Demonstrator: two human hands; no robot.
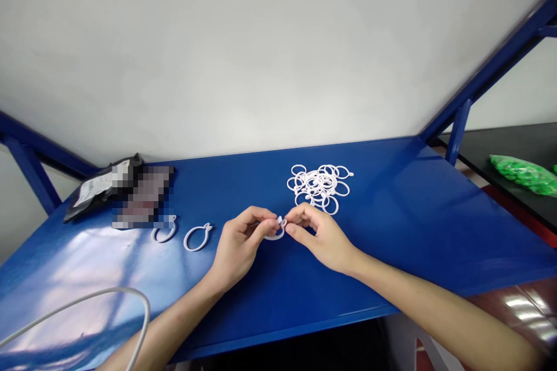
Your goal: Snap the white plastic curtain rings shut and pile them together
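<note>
A white plastic curtain ring [275, 237] is held between both hands, just above the blue table. My left hand [242, 243] pinches one side of it between thumb and fingers. From the other side, the thumb and forefinger of my right hand [321, 237] close on the small eyelet at the ring's top. Fingers hide part of the ring. Beyond my right hand lies a loose pile of similar white rings [319, 182]. Two single rings rest left of my left hand: one nearer [196, 237], one farther off [163, 229], each with a small eyelet.
The blue table [357, 295] meets a pale wall [270, 58]. A black plastic package [107, 185] and a blurred-out flat item [148, 197] lie at left. A white cable [108, 290] loops across my left forearm. Green bagged goods [524, 174] sit on a dark surface at right.
</note>
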